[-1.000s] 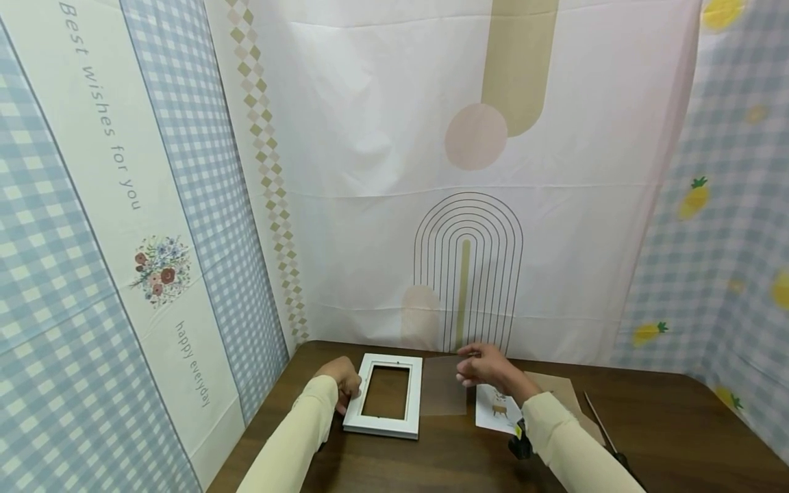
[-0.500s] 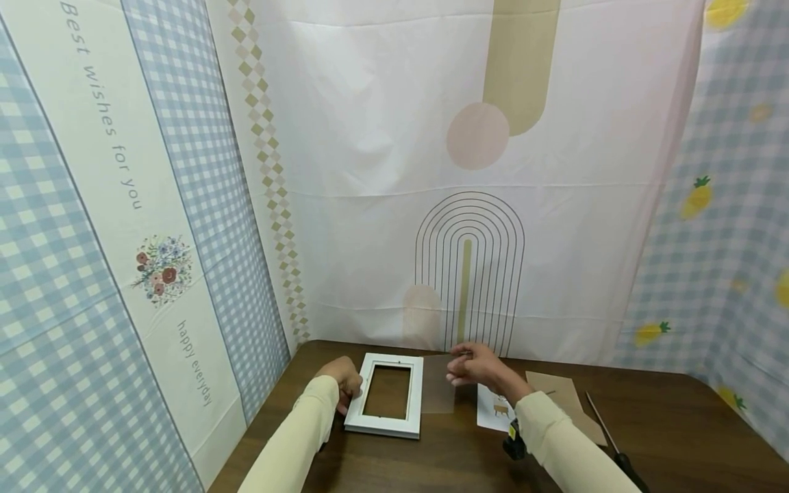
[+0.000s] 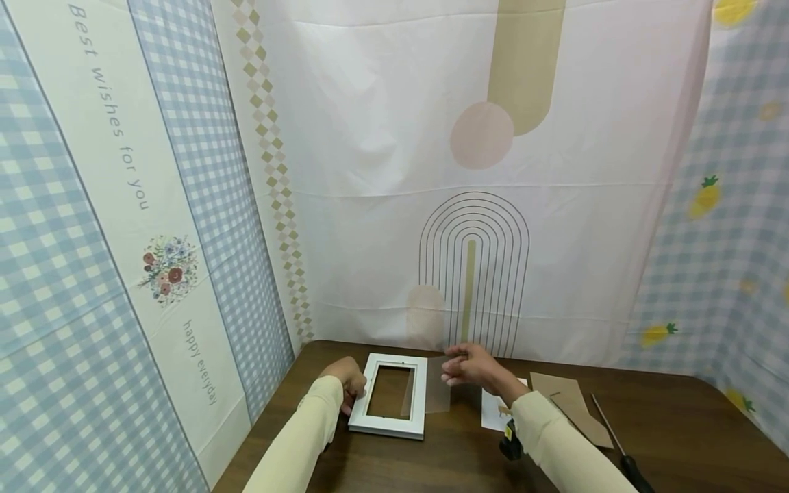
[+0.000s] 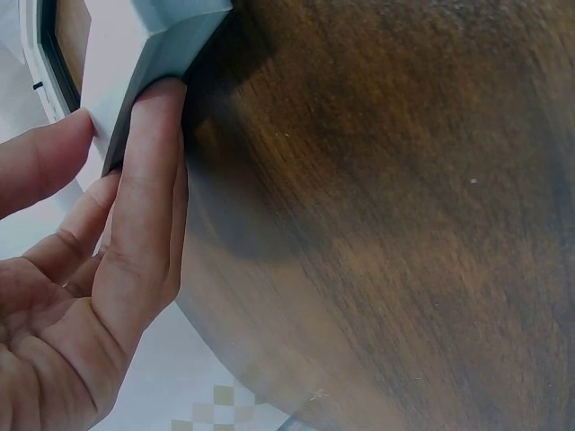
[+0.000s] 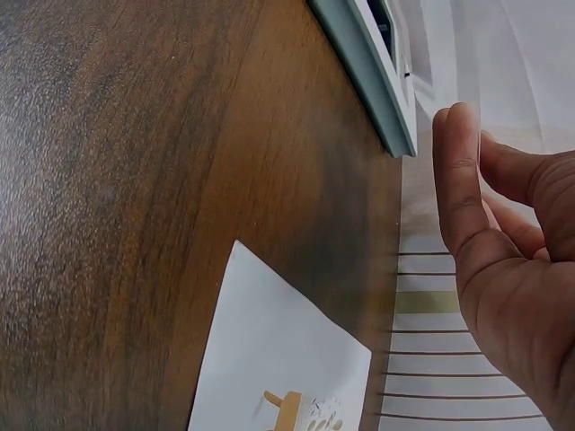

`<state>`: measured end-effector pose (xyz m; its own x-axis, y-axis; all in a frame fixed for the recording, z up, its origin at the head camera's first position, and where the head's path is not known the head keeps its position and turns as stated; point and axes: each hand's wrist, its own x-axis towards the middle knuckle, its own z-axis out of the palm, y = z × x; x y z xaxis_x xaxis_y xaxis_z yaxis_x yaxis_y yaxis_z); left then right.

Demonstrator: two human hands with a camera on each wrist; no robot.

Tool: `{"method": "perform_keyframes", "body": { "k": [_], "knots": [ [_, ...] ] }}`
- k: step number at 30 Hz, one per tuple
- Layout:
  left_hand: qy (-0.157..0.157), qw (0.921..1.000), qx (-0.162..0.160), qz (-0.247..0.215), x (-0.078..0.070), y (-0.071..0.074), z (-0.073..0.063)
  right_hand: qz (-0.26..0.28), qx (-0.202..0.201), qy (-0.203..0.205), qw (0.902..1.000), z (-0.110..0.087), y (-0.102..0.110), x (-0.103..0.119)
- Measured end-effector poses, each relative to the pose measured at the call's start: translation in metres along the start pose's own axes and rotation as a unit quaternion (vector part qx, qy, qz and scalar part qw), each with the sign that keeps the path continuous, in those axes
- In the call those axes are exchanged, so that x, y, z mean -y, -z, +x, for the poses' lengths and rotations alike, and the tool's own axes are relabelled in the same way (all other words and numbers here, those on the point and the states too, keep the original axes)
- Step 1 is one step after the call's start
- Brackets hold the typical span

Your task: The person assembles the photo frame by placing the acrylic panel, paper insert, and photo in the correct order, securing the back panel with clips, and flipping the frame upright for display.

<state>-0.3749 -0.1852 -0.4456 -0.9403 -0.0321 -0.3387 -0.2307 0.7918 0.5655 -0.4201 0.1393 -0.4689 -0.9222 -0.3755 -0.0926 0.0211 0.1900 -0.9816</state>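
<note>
Far left, and my left hand [image 3: 345,385] is on the white frame [image 3: 388,428]: clamped there, thumb on the face, fingers wrapped to the outer edge, gripping its left side! The frame lies just to the right of those knuckles on the brown table [image 3: 456,465], its rectangular opening showing wood. On to the gap between the hands, and here's the clear sheet [image 3: 438,394], reaching from the right fingertips leftward to the frame; a pale strip of it shows inside the opening, though from out here I can't tell whether it runs over or under the rail. Now my right hand [image 3: 477,370]: thumb and fingertips together, pinching the sheet near its far corner. Nearer than that hand, partly covered by the wrist, sits a white card [image 3: 491,414] with a brown chair-like drawing. Further right of the hand, beyond the forearm, there's brown cardboard [image 3: 570,400], and beside that, furthest from the fingers, a thin-shafted tool with a dark handle [image 3: 632,471]!
</note>
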Motion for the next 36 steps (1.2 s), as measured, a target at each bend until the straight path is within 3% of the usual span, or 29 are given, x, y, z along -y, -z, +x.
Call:
{"method": "perform_keyframes", "body": {
  "k": [21, 36],
  "knots": [
    [0.003, 0.9998, -0.002, -0.018, -0.001, -0.002, 0.001, -0.015, 0.009, 0.006, 0.9998, 0.004, -0.009, -0.006],
    [0.010, 0.9999, -0.005, -0.011, -0.001, -0.002, 0.001, 0.014, -0.052, -0.019, 0.9984, 0.007, -0.023, -0.006]
  ]
}}
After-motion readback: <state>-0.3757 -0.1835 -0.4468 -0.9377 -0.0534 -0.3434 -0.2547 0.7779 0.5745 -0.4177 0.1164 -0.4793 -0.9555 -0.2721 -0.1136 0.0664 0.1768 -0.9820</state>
